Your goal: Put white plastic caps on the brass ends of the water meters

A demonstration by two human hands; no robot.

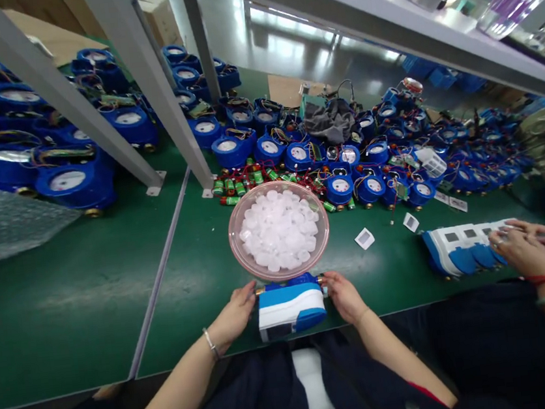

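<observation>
A water meter (289,302) with a white and blue cover lies near the bench's front edge, right in front of me. My left hand (238,315) has its fingers closed on the brass pipe end at the left. At the opposite end, the fingers of my right hand (345,298) pinch the other pipe fitting, partly hiding it. Just beyond the meter stands a round pinkish bowl (238,259) heaped with translucent white plastic caps (280,230).
Blue meters with exposed wires (296,154) crowd the back of the green bench (192,319). Green batteries (238,187) lie behind the bowl. To the right, a co-worker's hands (528,251) touch a row of covered meters (465,251). Metal posts (160,79) rise at left.
</observation>
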